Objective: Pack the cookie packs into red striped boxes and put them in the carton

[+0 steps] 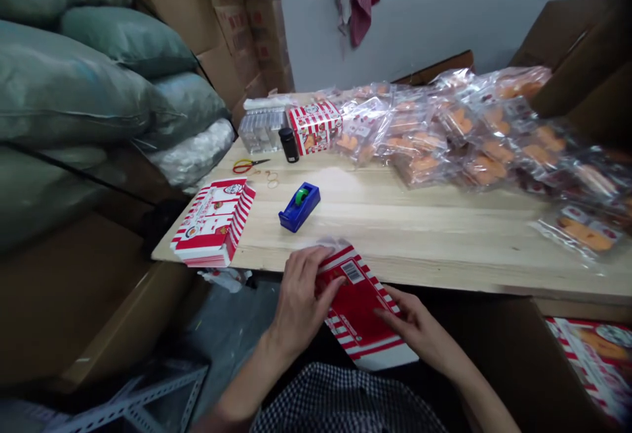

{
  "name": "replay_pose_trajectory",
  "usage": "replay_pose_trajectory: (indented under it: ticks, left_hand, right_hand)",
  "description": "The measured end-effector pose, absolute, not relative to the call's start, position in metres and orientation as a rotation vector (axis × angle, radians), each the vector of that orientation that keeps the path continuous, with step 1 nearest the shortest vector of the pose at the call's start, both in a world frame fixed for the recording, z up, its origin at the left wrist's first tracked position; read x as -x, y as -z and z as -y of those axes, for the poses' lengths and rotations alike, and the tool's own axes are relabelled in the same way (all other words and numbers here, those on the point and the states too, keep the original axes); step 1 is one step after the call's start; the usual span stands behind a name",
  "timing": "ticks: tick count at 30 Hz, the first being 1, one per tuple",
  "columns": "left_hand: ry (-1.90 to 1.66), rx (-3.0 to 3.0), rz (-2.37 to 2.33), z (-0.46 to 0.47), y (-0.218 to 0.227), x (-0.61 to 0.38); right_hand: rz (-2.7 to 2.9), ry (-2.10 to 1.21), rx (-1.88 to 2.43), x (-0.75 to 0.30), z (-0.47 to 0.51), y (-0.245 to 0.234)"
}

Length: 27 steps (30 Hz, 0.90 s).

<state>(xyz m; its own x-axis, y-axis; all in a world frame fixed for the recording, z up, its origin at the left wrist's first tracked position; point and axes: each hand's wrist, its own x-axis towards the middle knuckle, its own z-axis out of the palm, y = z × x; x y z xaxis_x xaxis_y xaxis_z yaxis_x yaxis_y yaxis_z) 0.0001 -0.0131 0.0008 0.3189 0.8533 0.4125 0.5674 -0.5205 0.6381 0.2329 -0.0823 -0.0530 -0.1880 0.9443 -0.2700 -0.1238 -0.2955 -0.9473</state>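
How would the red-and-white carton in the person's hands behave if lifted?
The carton is probably light, as it looks like thin printed card. Its flat, broad panel suggests moderate stiffness, though its thin-looking pale end may bend easily.

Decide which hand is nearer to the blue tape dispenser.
Left. The left hand, at the left side of the carton, is just below the tape dispenser in the picture; the right hand, at the carton's right side, is lower and farther right.
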Motion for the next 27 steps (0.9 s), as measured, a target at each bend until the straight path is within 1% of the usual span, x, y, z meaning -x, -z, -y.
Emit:
replay_pose_trajectory:
  ticks: [4,6,11,13,15,17,19,24,25,27]
  left_hand:
    - [-0.685,-2.096,-1.259,-0.003,-0.003,0.003]
    - [-0.469,-1.902,-1.132,-0.009,-0.004,0.007]
    - [-0.022,-1.335,-0.624,-0.019,-0.018,0.013]
    - [0.081,-1.235,-0.567,-0.020,-0.020,0.013]
    - [0.142,-1.149,-0.589,-0.020,-0.017,0.013]
    - [0.156,-1.048,-0.670,-0.020,-0.012,0.013]
    - [0.107,-0.942,-0.774,-0.021,-0.004,0.011]
    - [-0.021,-0.706,-0.884,-0.025,0.014,-0.002]
    - [-0.023,-0.685,-0.893,-0.026,0.017,-0.006]
    - [-0.023,-0.694,-0.890,-0.027,0.017,-0.011]
  right_hand:
    - [1.167,-1.539,1.300,-0.235,0.089,0.061]
    - [1.168,-1.553,1.299,-0.239,0.087,0.059]
    - [1.162,-1.935,1.043,-0.251,0.076,0.044]
    - [1.199,-2.036,1.007,-0.254,0.071,0.041]
    - [1.257,-2.009,1.042,-0.255,0.069,0.042]
    - [1.330,-1.913,1.069,-0.250,0.069,0.045]
    - [1.476,-1.734,1.142,-0.241,0.073,0.050]
    - [1.934,-0.885,1.624,-0.208,0.092,0.065]
    - [1.962,-0.793,1.659,-0.203,0.096,0.067]
    - [1.963,-0.753,1.669,-0.194,0.103,0.069]
